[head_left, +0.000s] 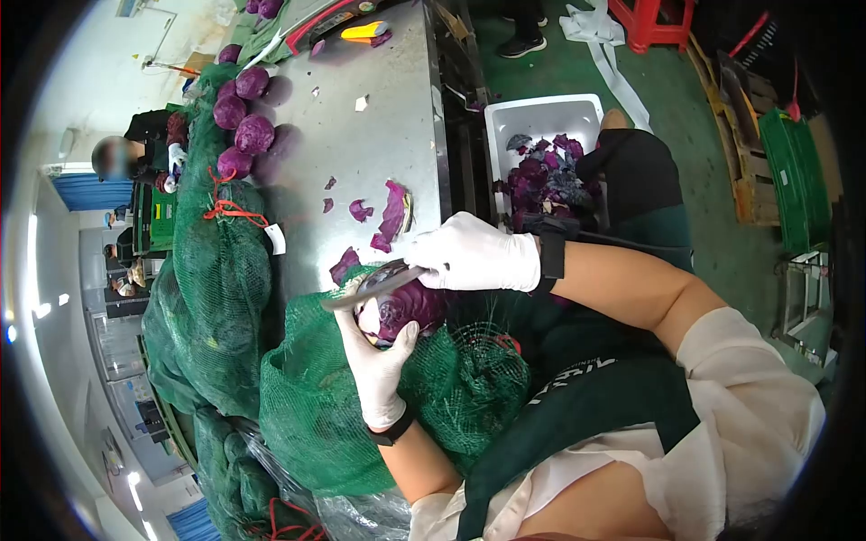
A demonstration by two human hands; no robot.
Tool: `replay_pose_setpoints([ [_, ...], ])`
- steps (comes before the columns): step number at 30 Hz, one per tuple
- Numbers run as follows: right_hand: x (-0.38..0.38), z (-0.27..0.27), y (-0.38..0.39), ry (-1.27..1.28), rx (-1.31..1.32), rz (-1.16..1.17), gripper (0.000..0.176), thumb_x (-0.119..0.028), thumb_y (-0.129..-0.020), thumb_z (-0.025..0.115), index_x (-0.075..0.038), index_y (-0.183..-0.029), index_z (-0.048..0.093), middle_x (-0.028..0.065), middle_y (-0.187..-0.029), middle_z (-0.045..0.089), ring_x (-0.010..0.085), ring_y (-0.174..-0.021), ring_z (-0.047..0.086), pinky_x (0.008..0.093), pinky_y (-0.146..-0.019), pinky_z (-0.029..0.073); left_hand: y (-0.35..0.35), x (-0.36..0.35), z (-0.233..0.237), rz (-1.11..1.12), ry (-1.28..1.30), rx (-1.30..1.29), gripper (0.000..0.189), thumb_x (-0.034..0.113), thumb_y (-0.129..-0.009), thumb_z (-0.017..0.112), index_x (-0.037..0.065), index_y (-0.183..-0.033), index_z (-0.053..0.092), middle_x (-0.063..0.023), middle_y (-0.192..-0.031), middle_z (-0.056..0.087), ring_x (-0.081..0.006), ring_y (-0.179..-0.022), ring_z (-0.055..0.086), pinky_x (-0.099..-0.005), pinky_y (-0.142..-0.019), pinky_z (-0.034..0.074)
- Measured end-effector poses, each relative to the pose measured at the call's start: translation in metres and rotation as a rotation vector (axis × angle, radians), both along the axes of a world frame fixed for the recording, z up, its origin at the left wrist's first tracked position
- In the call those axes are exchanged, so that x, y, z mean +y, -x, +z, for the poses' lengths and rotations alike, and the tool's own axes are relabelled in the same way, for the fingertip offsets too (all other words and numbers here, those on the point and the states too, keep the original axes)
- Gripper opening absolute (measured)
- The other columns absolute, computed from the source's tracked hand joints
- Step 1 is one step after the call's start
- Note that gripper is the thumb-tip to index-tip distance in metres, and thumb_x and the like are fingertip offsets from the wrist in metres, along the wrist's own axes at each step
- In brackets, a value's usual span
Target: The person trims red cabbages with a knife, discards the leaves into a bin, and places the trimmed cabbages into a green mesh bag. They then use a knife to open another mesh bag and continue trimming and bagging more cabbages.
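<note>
My right hand (474, 257), in a white glove, grips a knife (374, 288) whose curved dark blade lies across a purple cabbage (415, 311). Around the near side of that cabbage is my left hand (374, 365), also gloved, with its thumb and fingers pressed on the leaves. The cabbage rests over a green mesh bag (316, 388). Torn purple leaves (392, 216) lie on the metal table (361, 144) beside it.
Whole purple cabbages (254, 133) line the table edge beside full green mesh bags (221, 279). A grey-white bin (541, 113) holds purple leaf scraps. A yellow-handled tool (363, 32) lies on the table. A person (149, 149) stands across the table.
</note>
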State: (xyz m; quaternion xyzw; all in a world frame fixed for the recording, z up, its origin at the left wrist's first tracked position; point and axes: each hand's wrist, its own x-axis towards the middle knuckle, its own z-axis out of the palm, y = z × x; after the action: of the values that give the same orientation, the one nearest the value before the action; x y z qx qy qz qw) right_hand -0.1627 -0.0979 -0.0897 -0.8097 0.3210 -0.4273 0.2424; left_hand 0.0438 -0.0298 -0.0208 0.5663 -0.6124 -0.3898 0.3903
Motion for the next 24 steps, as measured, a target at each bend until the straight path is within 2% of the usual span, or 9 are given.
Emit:
replay_pose_setpoints([
  [3, -0.014, -0.018, 0.002, -0.278, -0.047, -0.189, 0.017, -0.019, -0.082, 0.063, -0.007, -0.090, 0.072, 0.0178, -0.074, 0.066, 0.0358, -0.067, 0.066, 0.0404, -0.062, 0.054, -0.004, 0.001, -0.001, -0.067, -0.021, 0.005, 0.091, 0.026, -0.065, 0.090, 0.002, -0.140, 0.044, -0.0134, -0.137, 0.048, -0.0244, -0.126, 0.048, -0.0385, -0.111, 0.037],
  [6, -0.014, -0.035, 0.016, -0.556, -0.046, -0.313, 0.020, -0.025, -0.087, 0.062, -0.007, -0.086, 0.071, 0.0178, -0.075, 0.067, 0.0374, -0.072, 0.067, 0.0432, -0.068, 0.054, -0.007, 0.011, -0.004, -0.063, -0.021, -0.011, 0.092, 0.023, -0.065, 0.089, 0.002, -0.142, 0.042, -0.0146, -0.140, 0.047, -0.0260, -0.128, 0.048, -0.0395, -0.111, 0.038],
  [8, 0.003, -0.022, 0.019, -0.591, -0.017, -0.296, 0.018, -0.023, -0.088, 0.064, -0.008, -0.096, 0.070, 0.0186, -0.075, 0.067, 0.0358, -0.070, 0.067, 0.0396, -0.064, 0.054, -0.005, 0.020, -0.006, -0.030, -0.066, 0.105, 0.090, 0.019, -0.066, 0.088, 0.002, -0.142, 0.042, -0.0152, -0.142, 0.046, -0.0265, -0.129, 0.049, -0.0399, -0.111, 0.039],
  [11, 0.021, 0.000, 0.015, -0.433, -0.187, -0.198, 0.032, -0.015, -0.087, 0.061, -0.010, -0.119, 0.063, 0.0175, -0.081, 0.068, 0.0352, -0.072, 0.069, 0.0425, -0.065, 0.054, 0.003, 0.017, -0.005, -0.041, 0.095, -0.068, 0.088, 0.013, -0.065, 0.087, 0.001, -0.141, 0.044, -0.0168, -0.141, 0.048, -0.0267, -0.128, 0.049, -0.0399, -0.111, 0.040],
  [14, 0.050, 0.045, 0.017, -0.345, -0.030, -0.085, 0.055, -0.008, -0.086, 0.055, -0.011, -0.141, 0.050, 0.0176, -0.077, 0.067, 0.0349, -0.064, 0.066, 0.0418, -0.060, 0.054, 0.013, 0.014, -0.003, 0.036, 0.152, -0.262, 0.091, 0.014, -0.063, 0.088, -0.001, -0.141, 0.043, -0.0177, -0.137, 0.049, -0.0276, -0.127, 0.049, -0.0403, -0.111, 0.039],
  [16, 0.055, 0.046, 0.014, -0.349, 0.069, -0.056, 0.060, -0.008, -0.086, 0.054, -0.007, -0.146, 0.044, 0.0179, -0.073, 0.065, 0.0337, -0.060, 0.065, 0.0422, -0.058, 0.053, 0.022, 0.011, -0.005, 0.046, 0.196, -0.270, 0.099, 0.018, -0.062, 0.089, -0.006, -0.143, 0.037, -0.0198, -0.133, 0.050, -0.0309, -0.126, 0.049, -0.0413, -0.112, 0.036],
  [18, 0.052, 0.046, 0.020, -0.345, 0.150, -0.046, 0.062, -0.009, -0.087, 0.053, -0.004, -0.148, 0.042, 0.0164, -0.070, 0.065, 0.0323, -0.056, 0.064, 0.0418, -0.056, 0.052, 0.031, 0.012, 0.000, 0.028, 0.235, -0.391, 0.094, 0.013, -0.066, 0.086, -0.004, -0.144, 0.036, -0.0179, -0.134, 0.051, -0.0276, -0.126, 0.050, -0.0397, -0.111, 0.037],
  [20, 0.048, 0.038, 0.023, -0.253, 0.151, -0.079, 0.078, -0.009, -0.080, 0.058, -0.014, -0.154, 0.034, 0.0136, -0.064, 0.061, 0.0321, -0.053, 0.062, 0.0413, -0.050, 0.051, 0.035, 0.010, 0.003, 0.004, 0.178, -0.369, 0.099, 0.015, -0.065, 0.087, -0.006, -0.146, 0.034, -0.0210, -0.139, 0.048, -0.0311, -0.131, 0.047, -0.0412, -0.113, 0.035],
  [24, 0.040, 0.047, 0.035, -0.202, 0.240, -0.046, 0.074, -0.006, -0.083, 0.054, -0.018, -0.154, 0.035, 0.0140, -0.068, 0.063, 0.0317, -0.054, 0.062, 0.0416, -0.050, 0.051, 0.038, 0.011, -0.005, -0.060, 0.246, -0.460, 0.104, 0.015, -0.067, 0.086, -0.008, -0.150, 0.028, -0.0265, -0.148, 0.041, -0.0378, -0.139, 0.041, -0.0433, -0.117, 0.032],
])
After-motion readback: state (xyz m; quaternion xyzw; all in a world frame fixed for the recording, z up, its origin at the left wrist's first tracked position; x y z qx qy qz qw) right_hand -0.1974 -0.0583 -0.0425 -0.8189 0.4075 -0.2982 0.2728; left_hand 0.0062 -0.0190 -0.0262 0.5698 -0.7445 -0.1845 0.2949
